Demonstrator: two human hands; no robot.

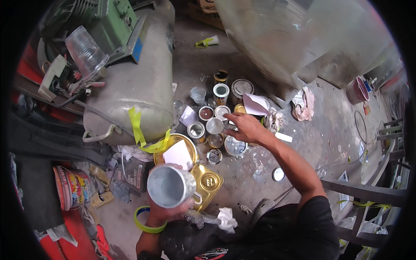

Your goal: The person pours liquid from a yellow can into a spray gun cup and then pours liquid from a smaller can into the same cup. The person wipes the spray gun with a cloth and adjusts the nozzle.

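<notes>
Left hand: closed around the base of a grey metal cup, fingers wrapped under it; cup tipped, its open mouth facing up toward the camera, inside coated pale grey.
Wrist: yellow-green band just below the gripping hand.
Right hand: arm stretched forward, fingers loosely spread, holding nothing; fingertips over a cluster of small paint tins, index finger pointing at a white-lidded tin. Contact with any tin: cannot tell.
Below right palm: open tin with grey contents, partly covered by the hand.
Left of right fingertips: open silver can, near; another silver can beyond it.
Ahead of left grip: gold rectangular can just behind the cup; round gold tin with white paper lying on it.
Far left of both hands: grey compressor tank, yellow tape tied at its end.
Right of left grip: crumpled white rag, near.
Floor: paint-spattered concrete.
</notes>
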